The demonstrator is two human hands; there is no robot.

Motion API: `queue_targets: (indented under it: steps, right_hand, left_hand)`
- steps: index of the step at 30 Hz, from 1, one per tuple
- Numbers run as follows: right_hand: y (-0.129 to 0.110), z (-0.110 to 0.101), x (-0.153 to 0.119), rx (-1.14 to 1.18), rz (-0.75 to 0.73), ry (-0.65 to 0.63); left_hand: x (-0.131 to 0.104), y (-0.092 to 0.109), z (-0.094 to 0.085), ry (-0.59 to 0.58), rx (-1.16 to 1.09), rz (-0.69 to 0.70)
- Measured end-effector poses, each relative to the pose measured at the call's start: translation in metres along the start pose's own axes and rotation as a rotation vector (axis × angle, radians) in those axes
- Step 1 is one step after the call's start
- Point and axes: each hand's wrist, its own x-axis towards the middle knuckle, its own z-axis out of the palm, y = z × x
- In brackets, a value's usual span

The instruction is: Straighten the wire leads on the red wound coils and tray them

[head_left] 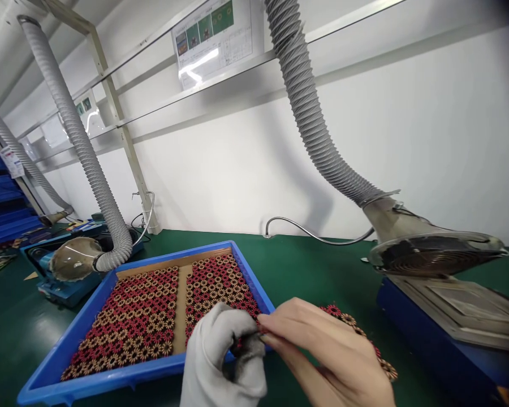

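My left hand (225, 356), in a white glove with darkened fingertips, is curled around a small wound coil (237, 343). Only a dark and reddish bit of the coil shows between the glove's fingers. My bare right hand (326, 350) meets the glove from the right, its thumb and fingertips pinched together at the coil's edge; what they grip is too small to make out. Both hands are over the near right corner of a blue tray (110, 376). Rows of flower-shaped coils (148, 316), red and copper-coloured, fill two blocks in it.
More coils (360, 330) lie on the green table (322, 271) behind my right hand. To the right, a fume-hose hood (436, 251) hangs over a blue device (441, 339). Another hose hood (74, 259) stands beyond the tray's left side. A thin metal tube (309, 234) runs along the wall.
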Motion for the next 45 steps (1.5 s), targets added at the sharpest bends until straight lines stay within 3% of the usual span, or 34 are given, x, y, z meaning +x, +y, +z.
queue_targets:
  steps: [2,4,6,8,10,12,15,18,21,24,26,30,35,38,40,42,45]
  right_hand:
    - [-0.002,0.002,-0.002,-0.07,0.041,-0.025]
    - [-0.004,0.006,-0.003,-0.03,0.255,-0.048]
    - [-0.004,0.009,-0.003,0.226,0.566,-0.089]
    - [-0.003,0.009,-0.004,0.547,0.749,-0.098]
    - [-0.001,0.006,-0.003,0.578,0.694,-0.017]
    - [0.001,0.001,-0.002,0.342,0.46,0.045]
    - [0.003,-0.003,0.0,0.088,0.102,-0.011]
    - [0.002,-0.001,-0.001,-0.088,-0.038,-0.073]
    - [-0.003,0.005,-0.004,-0.166,0.128,-0.083]
    - [-0.005,0.012,-0.006,0.19,0.53,-0.076]
    - [-0.005,0.014,-0.008,0.406,0.613,-0.011]
    - [-0.001,0.014,-0.011,0.136,0.296,0.167]
    - [0.003,0.011,-0.008,0.07,0.015,0.045]
    - [0.002,0.011,-0.007,-0.022,0.014,0.016]
    - [0.0,0.012,-0.007,-0.098,0.108,-0.019]
    - [-0.003,0.014,-0.008,-0.051,0.308,-0.066]
    - [-0.002,0.014,-0.008,0.426,0.699,-0.17]
  left_hand:
    - [0.0,0.0,0.0,-0.007,0.131,0.111]
    - [-0.001,-0.001,0.0,-0.008,0.304,0.218]
    - [-0.001,-0.001,-0.001,0.009,0.445,0.3]
    - [0.0,-0.002,-0.002,0.027,0.488,0.319]
    - [0.001,-0.004,-0.003,0.028,0.43,0.27]
    - [0.002,-0.007,-0.004,0.012,0.317,0.202]
    - [0.003,-0.011,-0.004,-0.03,0.181,0.167]
    - [0.004,-0.01,-0.004,-0.064,0.205,0.197]
    - [0.004,-0.006,-0.005,-0.034,0.398,0.321]
    - [0.005,-0.002,-0.007,-0.012,0.519,0.492]
    - [0.005,-0.002,-0.008,-0.006,0.502,0.481]
    - [0.005,-0.007,-0.011,-0.015,0.344,0.319]
    - [0.01,-0.012,-0.015,-0.136,0.229,0.371]
    - [0.01,-0.01,-0.015,-0.121,0.362,0.43]
    - [0.009,-0.008,-0.014,-0.099,0.489,0.478]
    - [0.008,-0.007,-0.013,-0.095,0.594,0.535]
    - [0.008,-0.008,-0.012,-0.06,0.661,0.597]
